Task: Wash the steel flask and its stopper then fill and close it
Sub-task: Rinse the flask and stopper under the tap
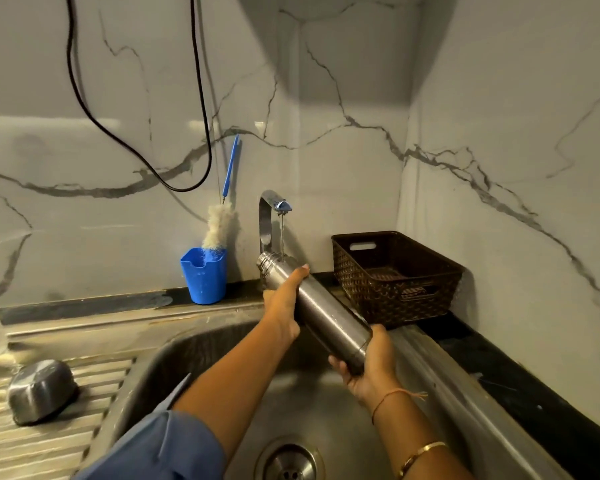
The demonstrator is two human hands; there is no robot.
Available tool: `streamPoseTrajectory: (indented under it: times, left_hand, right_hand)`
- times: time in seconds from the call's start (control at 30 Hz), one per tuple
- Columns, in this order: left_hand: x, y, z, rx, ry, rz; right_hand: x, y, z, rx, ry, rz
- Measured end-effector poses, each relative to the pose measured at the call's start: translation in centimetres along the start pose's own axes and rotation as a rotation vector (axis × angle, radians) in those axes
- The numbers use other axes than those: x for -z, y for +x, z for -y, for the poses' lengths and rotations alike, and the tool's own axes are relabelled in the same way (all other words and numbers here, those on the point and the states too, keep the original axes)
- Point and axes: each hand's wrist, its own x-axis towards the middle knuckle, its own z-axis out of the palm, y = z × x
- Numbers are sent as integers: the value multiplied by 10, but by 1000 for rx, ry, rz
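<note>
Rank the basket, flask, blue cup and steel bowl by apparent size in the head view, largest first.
Largest: basket; then flask; steel bowl and blue cup left unranked, since the bowl's nearness inflates it.

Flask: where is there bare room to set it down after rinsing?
Ribbed drainboard between steel bowl and sink basin; black counter right of the sink, nearer than the brown basket. Crowded around the flask at the tap, between blue cup and basket.

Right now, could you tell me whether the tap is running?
On: a thin stream of water falls from the tap onto the flask near its mouth.
</note>
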Motion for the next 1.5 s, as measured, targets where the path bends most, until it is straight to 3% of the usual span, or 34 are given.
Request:
streamPoseTrajectory:
  times: [0.1, 0.2, 0.27, 0.33, 0.43, 0.47, 0.5, 0.53, 0.63, 0.7, 0.8, 0.93, 1.03, 1.17, 1.23, 1.37, 1.5]
  left_hand:
    - [-3, 6, -14, -86, 25, 114]
    - [-4, 13, -36, -68, 67, 96]
    - [-9, 16, -47, -3, 95, 57]
    - [-16, 20, -50, 45, 117, -16]
    - [-22, 24, -49, 6, 114, -154]
    - [-23, 24, -48, -26, 101, -180]
    - [-23, 23, -47, -62, 90, -178]
    - [-22, 22, -45, -99, 89, -148]
    - [-19, 10, -35, -151, 106, 73]
    - [-15, 2, -30, -137, 108, 208]
    - [-5, -3, -22, -153, 183, 249]
    - [17, -20, 22, -137, 262, 272]
    - [31, -30, 51, -99, 182, 284]
    - [32, -25, 39, -117, 122, 294]
    - [24, -18, 19, -180, 109, 267]
    - [20, 3, -34, -230, 45, 103]
    - [27, -2, -26, -98, 58, 244]
  right_hand:
    - [6, -1, 2, -216, 70, 101]
    - [5, 3, 1, -203, 26, 123]
    - [0, 8, -1, -59, 32, 46]
    - [-5, 12, -3, 197, -11, -63]
    - [-7, 11, -3, 666, -238, -205]
    - [-7, 11, -3, 711, -239, -215]
    - [-6, 13, -3, 687, -237, -209]
    - [-6, 14, -3, 550, -185, -155]
    - [-5, 4, -6, -91, 117, 149]
    - [-6, 0, -9, -285, 182, 241]
    - [-10, 0, -15, -314, 189, 293]
    - [-24, -13, -20, -92, 175, 223]
    - [-26, -13, -26, 0, 63, 203]
    - [-27, -9, -23, 54, -68, 181]
    - [-25, -11, -18, 8, -50, 193]
    - [-14, -6, -16, -299, -48, 305]
    - [-13, -2, -18, -433, 12, 399]
